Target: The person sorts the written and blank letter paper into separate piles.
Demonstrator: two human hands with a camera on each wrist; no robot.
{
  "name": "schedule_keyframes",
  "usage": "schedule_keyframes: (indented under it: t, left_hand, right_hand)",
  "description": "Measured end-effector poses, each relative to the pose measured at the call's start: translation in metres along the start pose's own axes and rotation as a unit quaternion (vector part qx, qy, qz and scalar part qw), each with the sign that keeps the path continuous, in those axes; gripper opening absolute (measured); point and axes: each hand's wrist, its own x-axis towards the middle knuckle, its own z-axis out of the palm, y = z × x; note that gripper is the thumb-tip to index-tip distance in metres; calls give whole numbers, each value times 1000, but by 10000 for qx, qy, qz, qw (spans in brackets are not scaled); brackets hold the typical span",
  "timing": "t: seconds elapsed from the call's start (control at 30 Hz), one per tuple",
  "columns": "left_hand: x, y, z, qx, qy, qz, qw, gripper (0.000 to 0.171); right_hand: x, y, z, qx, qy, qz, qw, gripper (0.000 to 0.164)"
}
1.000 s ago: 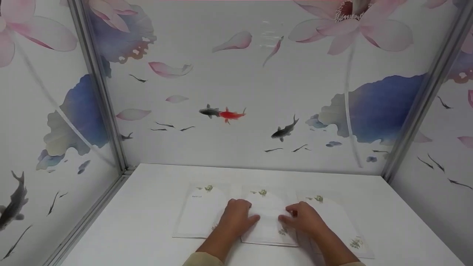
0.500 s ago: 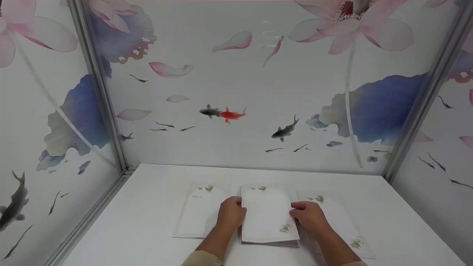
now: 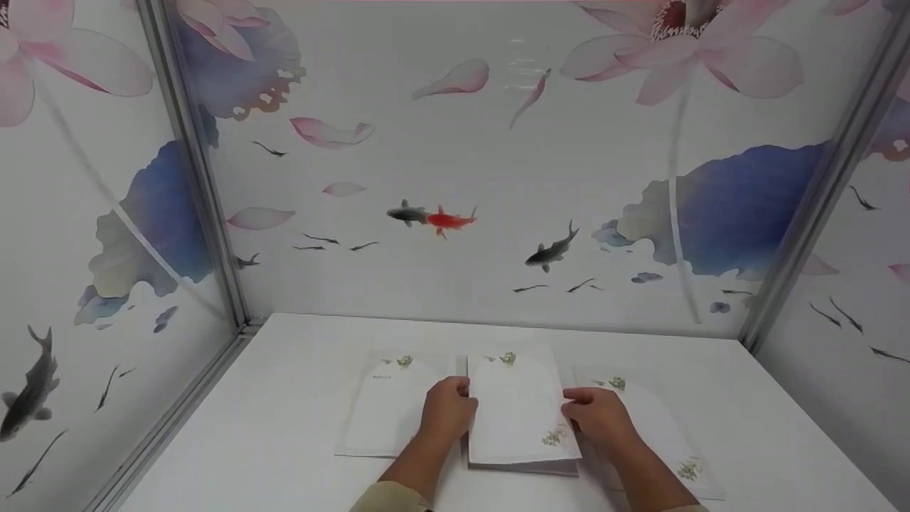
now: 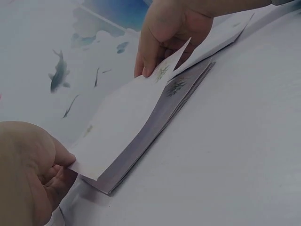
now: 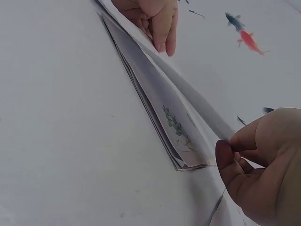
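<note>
Head view: low in the frame, I have the left hand (image 3: 448,412) and the right hand (image 3: 603,419) each pinching one long side of a white sheet (image 3: 517,412). It spans the gap between them, about equally near both, long axis running up the frame, near edge raised off a stack (image 3: 554,468). Left paper (image 3: 384,412) and right paper (image 3: 657,427) flank it; the painted wall (image 3: 455,284) fills the upper frame
</note>
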Motion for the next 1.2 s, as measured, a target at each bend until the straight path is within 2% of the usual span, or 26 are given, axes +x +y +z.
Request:
schedule_keyframes:
  t: [0.2,0.33,0.57,0.8,1.03,1.2]
  left_hand:
    - [0,4,2,-217,-42,-115,9997,37]
    - [-5,13,10,-491,-267,-196,9982,41]
    - [-20,39,45,-917,-731,-251,9928,54]
    - [-39,62,81,-1224,-969,-298,9873,59]
    - [-55,77,105,-1495,-1397,-233,9786,60]
    - [-62,82,117,-1501,-1538,-377,9759,52]
  right_hand:
    - [1,1,-7,125,-80,-40,9999,40]
    - [1,5,-23,255,-145,-60,9996,41]
    - [5,28,-75,459,-237,323,9981,49]
    - [7,54,-122,979,-488,574,9923,62]
    - [5,73,-157,1063,-520,661,9908,71]
    - [5,83,-174,1083,-505,708,9903,71]
